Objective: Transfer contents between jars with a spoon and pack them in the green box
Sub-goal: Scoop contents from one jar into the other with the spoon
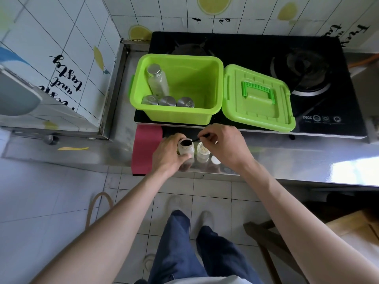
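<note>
Left hand (170, 152) grips jar (186, 149); right hand (223, 146) pinches spoon (200, 138).

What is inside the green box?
One tall capped bottle and three metal-lidded jars along the near wall. That wall covers the jars' bodies, so their contents cannot be seen.

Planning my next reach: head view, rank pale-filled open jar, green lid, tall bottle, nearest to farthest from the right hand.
1. Pale-filled jar, just left of the right hand.
2. Green lid, behind, on the stove.
3. Tall bottle, back-left, inside the green box.
</note>
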### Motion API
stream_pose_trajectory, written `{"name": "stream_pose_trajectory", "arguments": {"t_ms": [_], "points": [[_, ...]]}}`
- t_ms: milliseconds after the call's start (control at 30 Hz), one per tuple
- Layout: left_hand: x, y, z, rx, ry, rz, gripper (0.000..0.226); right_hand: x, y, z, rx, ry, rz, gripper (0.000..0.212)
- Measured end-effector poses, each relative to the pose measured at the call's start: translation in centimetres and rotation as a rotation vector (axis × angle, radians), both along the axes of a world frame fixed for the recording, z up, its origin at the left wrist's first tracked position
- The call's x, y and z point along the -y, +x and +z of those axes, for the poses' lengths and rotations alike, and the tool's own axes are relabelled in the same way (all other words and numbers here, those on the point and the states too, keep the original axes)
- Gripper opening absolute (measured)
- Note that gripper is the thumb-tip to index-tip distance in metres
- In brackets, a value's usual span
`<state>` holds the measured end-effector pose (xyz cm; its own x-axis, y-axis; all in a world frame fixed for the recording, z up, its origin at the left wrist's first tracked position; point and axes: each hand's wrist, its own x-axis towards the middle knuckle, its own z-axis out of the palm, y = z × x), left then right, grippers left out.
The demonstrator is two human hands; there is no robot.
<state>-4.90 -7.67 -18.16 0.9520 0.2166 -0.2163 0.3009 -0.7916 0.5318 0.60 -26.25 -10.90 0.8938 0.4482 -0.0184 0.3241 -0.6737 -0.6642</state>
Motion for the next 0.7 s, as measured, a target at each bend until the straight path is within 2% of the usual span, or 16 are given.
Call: {"name": "stream_pose_trajectory", "arguments": {"t_ms": [200,367,533,700], "points": [[-0.9,-0.9,0.8,0.073,0.077,0.004,0.055,-0.8,-0.1,0.9,-0.046,0.153,-0.029,0.015],[-1.1,-1.0,1.7,0.112,0.06,0.027,0.06,-0.7,-0.2,1.4,-0.005,0.149,-0.014,0.021],[-0.6,-0.9,2.4,0.132,-0.015,0.036,0.059,-0.7,-0.5,1.2,0.024,0.146,-0.018,0.017],[-0.2,-1.0,2.6,0.156,-0.049,0.024,0.055,-1.0,-0.8,0.7,-0.103,0.207,-0.062,0.022]]}}
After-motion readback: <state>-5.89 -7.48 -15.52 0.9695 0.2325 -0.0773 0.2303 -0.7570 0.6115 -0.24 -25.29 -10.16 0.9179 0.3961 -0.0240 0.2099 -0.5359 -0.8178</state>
